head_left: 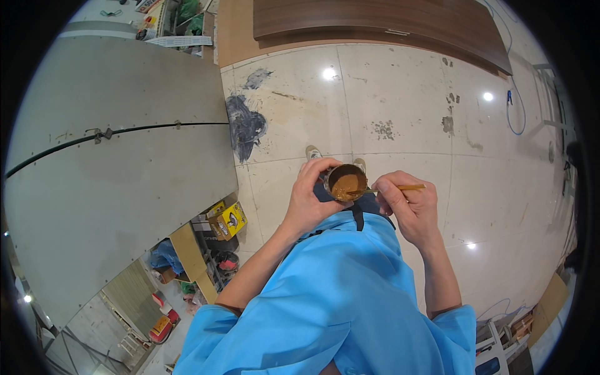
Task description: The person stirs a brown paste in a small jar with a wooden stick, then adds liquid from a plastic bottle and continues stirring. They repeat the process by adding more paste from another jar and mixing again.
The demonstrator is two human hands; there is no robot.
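Hands meet at chest height over a pale tiled floor [400,94], seen from above. The left hand [307,200] wraps around a small dark round cup [345,182], fingers curled over its far rim, holding it upright just in front of the person's blue shirt [337,300]. The cup holds a thick tan-brown paste [347,185] with a smooth, wet-looking surface. The right hand [409,206] pinches a thin pale wooden stick [405,187] that lies nearly level, its tip dipped into the paste. The mix looks evenly coloured, so the stirring seems well along; none appears spread anywhere yet.

A large flat grey panel [119,169] with a matte surface and a dark seam fills the left side. Dark smears [245,125] stain the glossy tiles beside it. A long brown wood-grain board [381,25] lies at the far edge, and a yellow box [228,220] sits among clutter below the panel.
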